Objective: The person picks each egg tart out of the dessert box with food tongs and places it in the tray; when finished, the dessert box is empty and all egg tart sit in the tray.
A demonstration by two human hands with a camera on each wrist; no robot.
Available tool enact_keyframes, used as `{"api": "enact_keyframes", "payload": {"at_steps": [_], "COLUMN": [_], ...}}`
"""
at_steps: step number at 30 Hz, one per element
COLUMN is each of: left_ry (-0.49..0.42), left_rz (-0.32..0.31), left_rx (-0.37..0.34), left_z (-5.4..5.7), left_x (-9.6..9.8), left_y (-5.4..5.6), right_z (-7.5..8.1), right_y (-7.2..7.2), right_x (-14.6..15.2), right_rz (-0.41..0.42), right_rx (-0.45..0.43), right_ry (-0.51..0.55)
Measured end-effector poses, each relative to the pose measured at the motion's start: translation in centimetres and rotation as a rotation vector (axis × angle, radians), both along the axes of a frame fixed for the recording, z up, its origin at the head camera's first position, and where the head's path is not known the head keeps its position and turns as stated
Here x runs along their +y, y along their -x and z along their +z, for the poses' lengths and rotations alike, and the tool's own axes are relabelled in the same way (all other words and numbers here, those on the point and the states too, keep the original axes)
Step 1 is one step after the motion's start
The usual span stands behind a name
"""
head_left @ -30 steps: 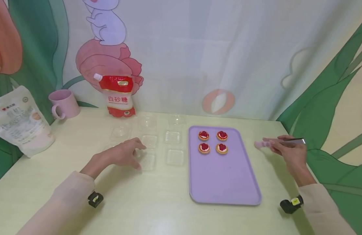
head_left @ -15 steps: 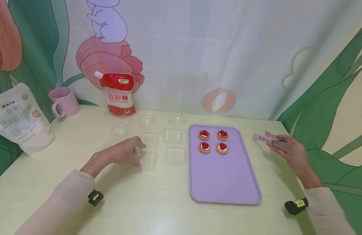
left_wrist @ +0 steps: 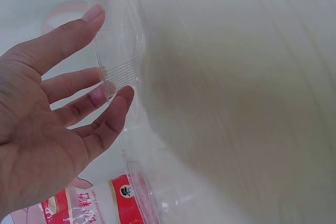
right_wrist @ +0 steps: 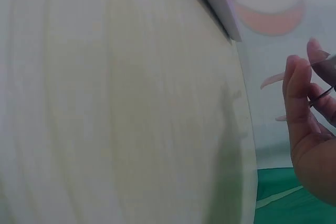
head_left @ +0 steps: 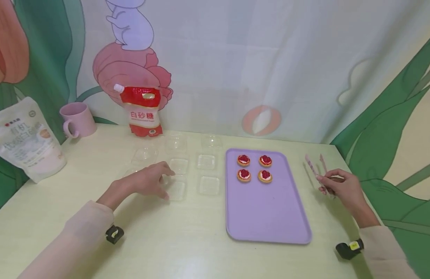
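Observation:
My right hand (head_left: 345,192) holds tongs (head_left: 310,164) with pale pink tips beside the tray's right edge. In the right wrist view the tongs' two tips (right_wrist: 273,80) stand apart, pointing away from the fingers. My left hand (head_left: 147,180) rests with thumb and fingers spread at the near clear plastic box (head_left: 175,190). The left wrist view has the thumb and fingertips right at the ribbed clear edge (left_wrist: 121,74), with a gap between thumb and fingers. Several small red-berry tarts (head_left: 244,175) with white cream sit on the far half of a purple tray (head_left: 267,217).
Several more clear boxes (head_left: 208,185) and domed lids (head_left: 175,143) stand in rows left of the tray. Behind them is a red and white sugar pouch (head_left: 145,112). A pink mug (head_left: 78,119) and a white pouch (head_left: 26,139) stand at the far left, before a printed curtain (head_left: 208,69).
The tongs have turned in my right hand, from lying sideways with tips leftward to pointing away with tips apart. My left hand and the tarts have stayed in place.

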State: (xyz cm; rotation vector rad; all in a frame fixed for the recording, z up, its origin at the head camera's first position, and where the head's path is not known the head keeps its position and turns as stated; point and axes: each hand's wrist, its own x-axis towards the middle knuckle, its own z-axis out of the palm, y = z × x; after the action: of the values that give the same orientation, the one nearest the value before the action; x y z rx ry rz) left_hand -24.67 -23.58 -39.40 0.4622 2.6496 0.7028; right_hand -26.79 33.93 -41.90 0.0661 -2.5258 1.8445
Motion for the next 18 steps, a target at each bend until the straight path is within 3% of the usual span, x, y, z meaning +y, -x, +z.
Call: {"api": "enact_keyframes", "payload": {"at_steps": [5,18], "left_ry": [0.001,-0.009], "left_rz": [0.005,0.008], "left_rx": [-0.002,-0.003], "left_z": [0.07,0.12], "left_x": [0.02,0.09], "left_y": [-0.01,-0.13], "right_z": [-0.21,-0.03], "right_y": [0.24,0.09], "right_x": [-0.55,-0.88], "right_rz": [0.041,0.068], "right_rx": [0.027,-0.079], "right_ry": [-0.055,-0.206]}}
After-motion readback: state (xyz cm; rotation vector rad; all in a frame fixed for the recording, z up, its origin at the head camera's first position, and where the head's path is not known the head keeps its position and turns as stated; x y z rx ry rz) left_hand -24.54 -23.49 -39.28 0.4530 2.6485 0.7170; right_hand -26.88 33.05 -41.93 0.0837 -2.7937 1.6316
